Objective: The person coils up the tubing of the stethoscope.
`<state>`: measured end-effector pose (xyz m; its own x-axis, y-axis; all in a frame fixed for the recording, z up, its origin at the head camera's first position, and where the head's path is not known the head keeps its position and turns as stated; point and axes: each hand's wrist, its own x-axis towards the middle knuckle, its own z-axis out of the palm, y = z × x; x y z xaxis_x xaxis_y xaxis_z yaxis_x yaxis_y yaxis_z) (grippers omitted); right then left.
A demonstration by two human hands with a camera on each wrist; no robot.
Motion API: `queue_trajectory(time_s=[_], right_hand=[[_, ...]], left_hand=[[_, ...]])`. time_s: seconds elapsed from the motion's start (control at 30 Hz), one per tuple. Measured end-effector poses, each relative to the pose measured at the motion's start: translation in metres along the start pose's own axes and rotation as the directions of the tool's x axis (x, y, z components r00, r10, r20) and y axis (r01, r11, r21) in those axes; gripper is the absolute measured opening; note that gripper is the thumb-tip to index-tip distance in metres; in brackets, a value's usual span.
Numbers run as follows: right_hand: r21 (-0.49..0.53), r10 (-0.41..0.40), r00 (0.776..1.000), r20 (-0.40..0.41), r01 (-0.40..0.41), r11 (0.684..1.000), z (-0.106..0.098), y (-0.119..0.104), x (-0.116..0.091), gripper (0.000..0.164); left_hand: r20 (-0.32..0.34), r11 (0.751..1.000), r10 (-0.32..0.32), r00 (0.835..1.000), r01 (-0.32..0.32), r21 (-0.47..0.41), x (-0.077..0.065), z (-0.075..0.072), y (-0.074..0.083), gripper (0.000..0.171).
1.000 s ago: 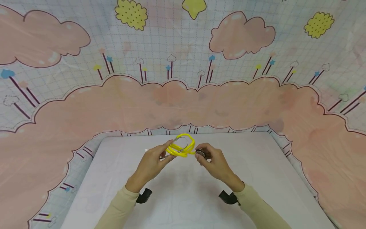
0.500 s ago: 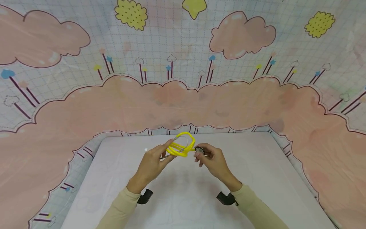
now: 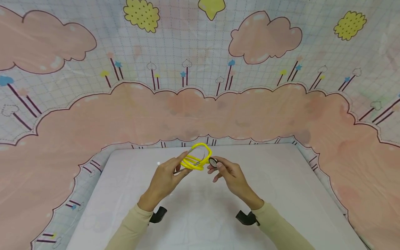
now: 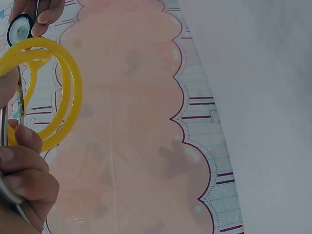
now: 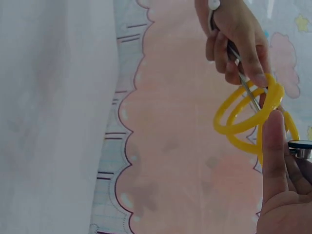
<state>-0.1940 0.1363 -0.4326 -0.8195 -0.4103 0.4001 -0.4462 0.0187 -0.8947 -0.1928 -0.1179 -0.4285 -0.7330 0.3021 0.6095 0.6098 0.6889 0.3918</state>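
A stethoscope with yellow tubing (image 3: 189, 166) is held above the table, its tubing coiled in loops. My left hand (image 3: 166, 175) grips the coil and the metal ear tubes (image 5: 248, 91) between thumb and fingers. Out past the back of that hand pokes a white ear tip (image 5: 214, 4). To the right of the coil, my right hand (image 3: 231, 175) pinches the round chest piece (image 3: 213, 162), its flat disc showing toward the head camera. In the left wrist view the chest piece (image 4: 20, 30) is just above the yellow loops.
A white table (image 3: 200, 215) lies under both hands. Behind it hangs a cloth (image 3: 218, 114) printed with clouds, stars and hearts. Black camera mounts (image 3: 158, 215) stick out below the wrists.
My right hand has moved slightly left with the chest piece, bringing it nearer the coil. The disc has turned more toward the head camera. My left hand has kept its grip nearly in place.
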Motion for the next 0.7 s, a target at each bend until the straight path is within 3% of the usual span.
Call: queue_trajectory(time_s=[0.2,0.4,0.57,0.7], right_hand=[[-0.011,0.034,0.999,-0.026,-0.035,0.999,0.0024,0.0026,0.0006,0.034],[0.001,0.103,0.993,-0.058,-0.103,0.995,0.0056,0.0038,0.0014,0.034],[0.106,0.244,0.967,-0.068,-0.236,0.966,0.0083,0.0000,0.0035,0.040],[0.180,0.288,0.955,-0.070,-0.272,0.945,0.0094,-0.0015,0.0052,0.042]], left_hand=[[-0.002,1.000,-0.010,1.000,0.010,-0.003,-0.0012,0.0014,-0.0004,0.061],[-0.021,1.000,0.028,0.999,-0.028,-0.004,-0.0015,0.0015,0.0013,0.062],[-0.033,0.999,0.053,0.998,-0.053,0.005,-0.0017,0.0024,0.0030,0.064],[-0.044,0.997,0.075,0.996,-0.075,0.005,-0.0014,0.0043,0.0029,0.064]])
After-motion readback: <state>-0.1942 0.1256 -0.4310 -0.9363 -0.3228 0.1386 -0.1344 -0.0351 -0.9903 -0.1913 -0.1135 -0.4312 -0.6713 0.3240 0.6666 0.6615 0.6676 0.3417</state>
